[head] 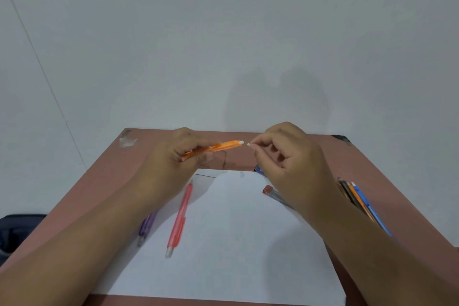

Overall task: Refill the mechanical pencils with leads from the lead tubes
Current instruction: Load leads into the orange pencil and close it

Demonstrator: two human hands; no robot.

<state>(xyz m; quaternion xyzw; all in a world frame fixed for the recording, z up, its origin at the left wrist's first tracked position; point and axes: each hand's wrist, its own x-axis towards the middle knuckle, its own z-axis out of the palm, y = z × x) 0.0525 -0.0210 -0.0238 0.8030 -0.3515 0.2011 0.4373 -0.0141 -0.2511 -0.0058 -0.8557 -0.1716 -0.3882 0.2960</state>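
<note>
The left hand [183, 154] grips a translucent orange plastic mechanical pencil [213, 148], its white end pointing right. Just beyond that end, the right hand [285, 156] pinches a tiny white piece [248, 144], perhaps the eraser cap.

Orange pencil [213, 148]: lower barrel and tip hidden inside left hand [173, 159] grip. Tiny white piece [248, 144] pinched in right hand [290, 156] fingertips: too small to tell what it is. Purple pencil [147, 225]: upper part hidden under left forearm, blurred. Clear tube with red cap [272, 192]: far end hidden behind right hand. Dark blue item [258, 169] beyond paper: mostly covered by right hand, unidentifiable. Pencil bundle [357, 202] at right: lower ends hidden by right forearm. Dark bag [17, 231]: cut off by left edge. Tabletop [104, 181]: near corners cut off by frame.
</note>
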